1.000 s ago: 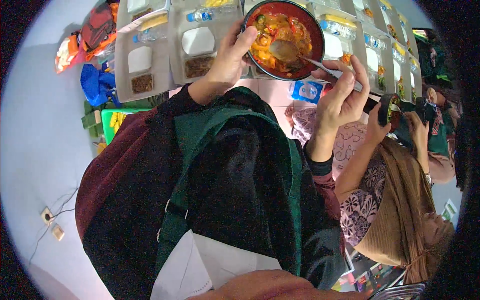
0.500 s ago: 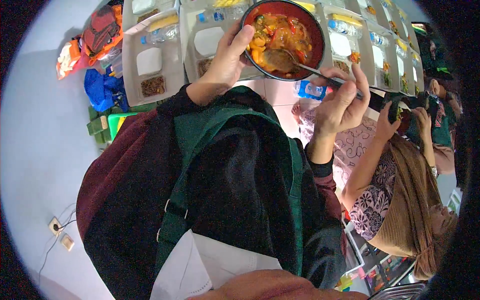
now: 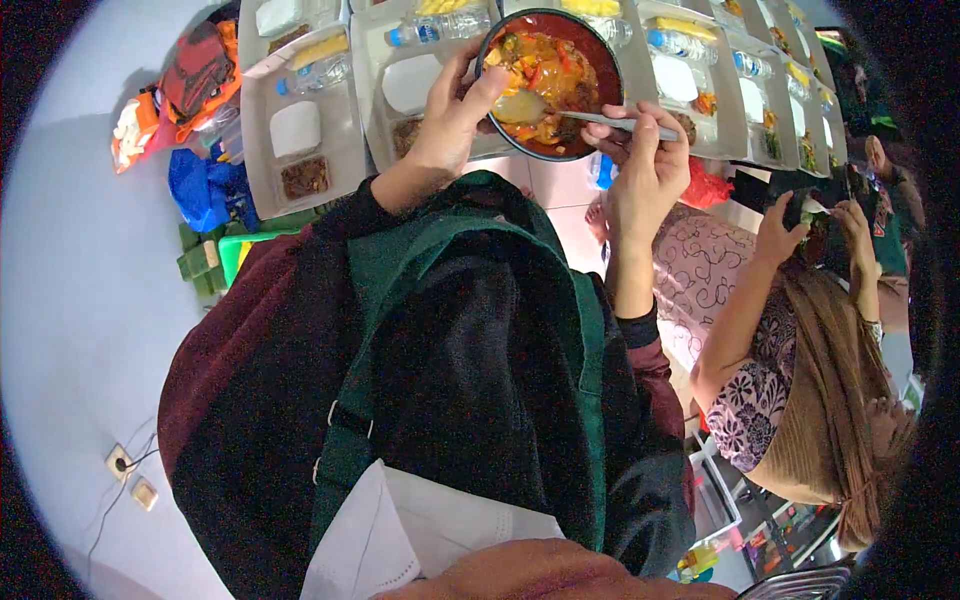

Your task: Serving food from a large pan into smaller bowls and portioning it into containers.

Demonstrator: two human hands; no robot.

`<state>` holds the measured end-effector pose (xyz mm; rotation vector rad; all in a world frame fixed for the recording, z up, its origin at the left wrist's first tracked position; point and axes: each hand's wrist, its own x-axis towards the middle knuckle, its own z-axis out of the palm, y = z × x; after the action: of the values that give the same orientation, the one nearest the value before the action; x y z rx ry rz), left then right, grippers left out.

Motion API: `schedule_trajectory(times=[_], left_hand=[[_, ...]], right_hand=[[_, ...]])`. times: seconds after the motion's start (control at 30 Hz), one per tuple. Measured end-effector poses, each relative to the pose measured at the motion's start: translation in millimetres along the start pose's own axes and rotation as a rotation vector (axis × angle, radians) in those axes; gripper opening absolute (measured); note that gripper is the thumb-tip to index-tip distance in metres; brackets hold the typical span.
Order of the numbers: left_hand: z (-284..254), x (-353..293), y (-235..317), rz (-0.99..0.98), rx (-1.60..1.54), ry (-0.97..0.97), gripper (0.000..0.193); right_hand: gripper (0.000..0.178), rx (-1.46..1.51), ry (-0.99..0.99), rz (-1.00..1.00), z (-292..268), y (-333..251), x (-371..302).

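My left hand (image 3: 448,125) grips the left rim of a round bowl (image 3: 596,40), dark outside and red inside, its thumb over the edge. Orange-red stew (image 3: 556,72) with vegetable pieces fills much of it. Between the fingers of my right hand (image 3: 645,175) is the handle of a metal spoon (image 3: 592,117). The spoon's head rests in the sauce at the bowl's near left side. The bowl is held above open food boxes. Left of it, one white box (image 3: 258,135) contains a white lump (image 3: 295,127), a dark brown portion (image 3: 305,180) and a water bottle (image 3: 318,75).
More filled boxes (image 3: 735,145) run in rows toward the right. A co-worker (image 3: 790,390) in a brown head covering works at my right, both hands raised over the boxes. Bags (image 3: 203,190) and orange cloth lie at the left by the wall. A wall socket (image 3: 120,462) has a cord plugged in.
The bowl has shifted a little left. My right hand has moved left, closer to the bowl, and the spoon's head now lies further left in the stew.
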<state>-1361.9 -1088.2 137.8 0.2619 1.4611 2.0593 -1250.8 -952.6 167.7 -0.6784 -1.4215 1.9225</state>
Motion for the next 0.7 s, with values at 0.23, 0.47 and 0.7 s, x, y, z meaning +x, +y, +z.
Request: schedule_trajectory(times=[0.23, 0.47, 0.7], left_hand=[[5.2, -0.2, -1.5, -0.001, -0.105, 0.053, 0.063], [14.5, 0.6, -3.1, 0.007, -0.139, 0.025, 0.064], [20.7, 2.4, -2.7, -0.006, -0.108, 0.023, 0.062]], right_hand=[[0.018, -0.061, 0.112, -0.132, -21.5, -19.9, 9.9], [0.016, -0.175, -0.049, -0.377, -9.0, -26.8, 2.9], [0.017, -0.16, -0.065, -0.326, -7.5, -23.0, 7.9]])
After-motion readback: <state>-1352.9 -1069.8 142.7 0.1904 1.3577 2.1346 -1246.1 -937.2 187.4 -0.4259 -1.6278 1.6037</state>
